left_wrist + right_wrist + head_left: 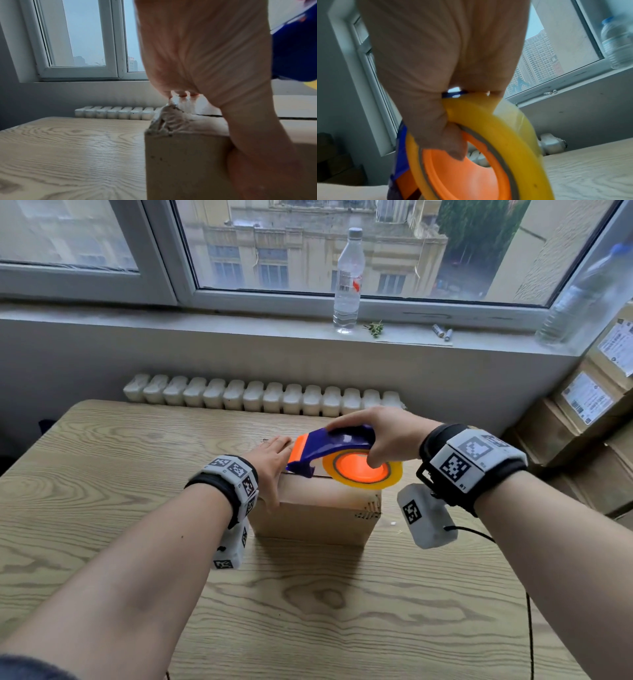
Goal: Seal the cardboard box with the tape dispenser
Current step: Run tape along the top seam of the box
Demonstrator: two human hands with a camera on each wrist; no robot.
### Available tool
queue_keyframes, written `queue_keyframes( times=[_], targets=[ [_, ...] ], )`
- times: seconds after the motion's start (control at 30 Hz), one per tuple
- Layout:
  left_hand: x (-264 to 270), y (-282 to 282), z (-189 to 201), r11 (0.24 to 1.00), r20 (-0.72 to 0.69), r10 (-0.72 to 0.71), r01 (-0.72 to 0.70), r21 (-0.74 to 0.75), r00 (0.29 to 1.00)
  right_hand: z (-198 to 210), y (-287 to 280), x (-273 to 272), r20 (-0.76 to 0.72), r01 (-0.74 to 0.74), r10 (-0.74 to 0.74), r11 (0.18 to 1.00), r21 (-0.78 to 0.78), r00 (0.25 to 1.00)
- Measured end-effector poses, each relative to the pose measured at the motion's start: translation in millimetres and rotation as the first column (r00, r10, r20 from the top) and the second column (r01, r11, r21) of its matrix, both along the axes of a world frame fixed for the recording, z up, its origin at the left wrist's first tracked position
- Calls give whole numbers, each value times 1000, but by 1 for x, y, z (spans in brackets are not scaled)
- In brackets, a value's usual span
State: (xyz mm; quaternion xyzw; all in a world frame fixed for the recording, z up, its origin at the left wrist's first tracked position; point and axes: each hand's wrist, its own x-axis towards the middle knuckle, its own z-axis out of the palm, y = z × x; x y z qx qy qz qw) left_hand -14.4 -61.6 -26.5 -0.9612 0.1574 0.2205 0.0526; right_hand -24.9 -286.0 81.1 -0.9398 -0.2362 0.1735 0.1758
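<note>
A small cardboard box (pixel 315 515) stands in the middle of the wooden table (pixel 102 508). My left hand (pixel 270 463) lies on the box's left top edge, fingers stretched over the top and thumb down the near side; the left wrist view shows the palm (pixel 205 54) pressing on the box (pixel 185 162) beside the flap seam. My right hand (pixel 380 436) grips the blue and orange tape dispenser (pixel 329 450) with its yellow tape roll (pixel 363 470), held over the box top. In the right wrist view the thumb (pixel 447 135) reaches into the roll's orange core (pixel 467 175).
A water bottle (pixel 347 282), a green sprig and two batteries (pixel 442 332) sit on the window sill. A second bottle (pixel 582 299) stands at the sill's right end. Stacked labelled cardboard boxes (pixel 589 419) fill the right side. A white radiator (pixel 263 397) runs behind the table.
</note>
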Motion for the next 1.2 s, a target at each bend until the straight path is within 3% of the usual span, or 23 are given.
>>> queue_keyframes(
  times=[0.3, 0.53, 0.77, 1.2],
  targets=[
    [-2, -7, 8, 1000, -41, 22, -22, 9, 999, 4, -54, -11, -9, 64, -64, 996, -59, 998],
    [-5, -12, 6, 996, -53, 54, -50, 72, 997, -8, -53, -11, 66, -1, 7, 995, -101, 998],
    [-12, -43, -4, 993, -48, 63, -68, -100, 997, -8, -58, -5, 77, 29, -19, 992, -126, 997],
    [-18, -61, -17, 977, 20, 78, -73, -200, 997, -4, -55, 3, 57, 43, -35, 990, -137, 998]
  ],
)
